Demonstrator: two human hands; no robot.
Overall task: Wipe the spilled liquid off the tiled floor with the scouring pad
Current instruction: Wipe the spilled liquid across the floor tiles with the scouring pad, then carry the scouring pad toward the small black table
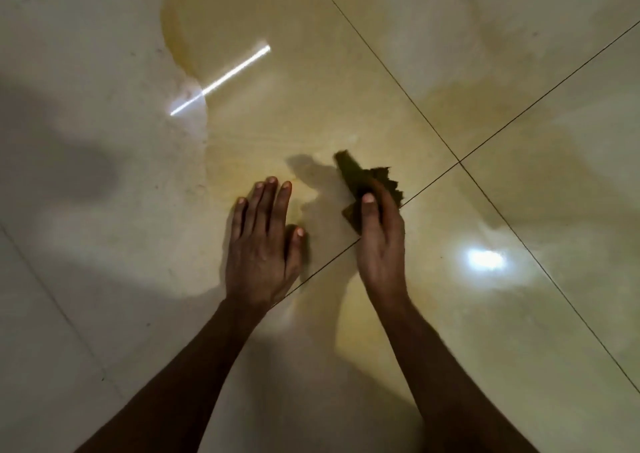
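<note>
We brace our left hand (pixel 261 241), fingers spread and holding nothing, flat on the tiled floor (pixel 86 161), while our right hand (pixel 379 241) keeps a closed grip on the dark green scouring pad (pixel 360 179), raised over the yellowish spilled liquid (pixel 304 106). The pad looks light, thin and floppy with frayed edges. We judge it best pinched near its middle and pressed flat.

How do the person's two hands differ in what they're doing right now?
The left hand lies flat and open on the tiled floor, fingers spread and empty; the right hand is closed around the dark scouring pad. The left hand's palm faces down, while the right hand is turned on edge, thumb on top. Both are bare and sit near the yellowish spilled liquid.
</note>
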